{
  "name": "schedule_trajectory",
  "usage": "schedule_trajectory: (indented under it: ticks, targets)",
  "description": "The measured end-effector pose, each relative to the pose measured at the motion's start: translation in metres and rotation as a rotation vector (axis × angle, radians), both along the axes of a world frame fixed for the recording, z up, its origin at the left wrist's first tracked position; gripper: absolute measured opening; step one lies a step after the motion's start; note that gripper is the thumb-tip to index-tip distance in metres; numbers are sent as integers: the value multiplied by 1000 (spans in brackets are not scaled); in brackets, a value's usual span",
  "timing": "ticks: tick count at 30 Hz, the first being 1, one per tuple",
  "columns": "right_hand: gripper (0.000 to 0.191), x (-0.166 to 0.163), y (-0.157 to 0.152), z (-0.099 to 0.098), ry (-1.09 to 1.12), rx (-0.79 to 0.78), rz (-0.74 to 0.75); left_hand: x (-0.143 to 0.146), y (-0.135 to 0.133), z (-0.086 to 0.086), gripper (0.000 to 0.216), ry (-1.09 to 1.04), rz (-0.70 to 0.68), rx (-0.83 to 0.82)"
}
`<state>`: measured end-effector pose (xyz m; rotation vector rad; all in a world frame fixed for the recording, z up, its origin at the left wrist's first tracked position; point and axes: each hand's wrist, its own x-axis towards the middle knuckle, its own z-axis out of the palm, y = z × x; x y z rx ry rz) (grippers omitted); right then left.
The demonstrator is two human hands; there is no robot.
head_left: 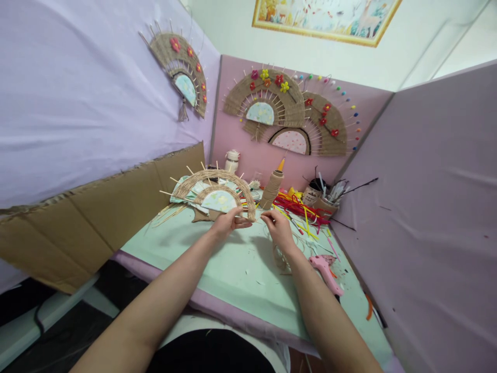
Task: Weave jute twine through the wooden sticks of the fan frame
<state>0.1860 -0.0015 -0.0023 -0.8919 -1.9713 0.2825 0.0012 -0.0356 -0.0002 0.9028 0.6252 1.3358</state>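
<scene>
A half-woven fan [215, 189] of tan cord on wooden sticks stands on edge over the mint-green table [240, 269]. My left hand [229, 221] is closed on the fan's lower right corner. My right hand [276, 228] is just to the right of it, fingers pinched on a thin tan cord that runs toward the fan's edge. More loose cord lies coiled under my right wrist.
A cone of tan cord [272, 189] stands behind the hands. Red and yellow pipe cleaners [301, 207] and a cup of tools [326, 199] lie at right. A pink glue gun [324, 272] rests near my right forearm. Finished fans [279, 111] hang on the walls.
</scene>
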Motion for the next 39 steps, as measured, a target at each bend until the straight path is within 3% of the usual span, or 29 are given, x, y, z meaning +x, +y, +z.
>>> schedule_trajectory:
  ticks: [8, 22, 31, 39]
  targets:
    - [19, 0, 3, -1, 52, -72, 16, -4, -1, 1, 29, -34, -147, -14]
    - [17, 4, 2, 6, 10, 102, 43, -6, -4, 2, 35, -57, -190, -49]
    - [17, 10, -1, 8, -9, 140, -55, -8, -8, 7, 39, 1, -231, -115]
    - [15, 6, -4, 10, -20, 154, -20, -11, -5, 1, 51, 18, -286, -134]
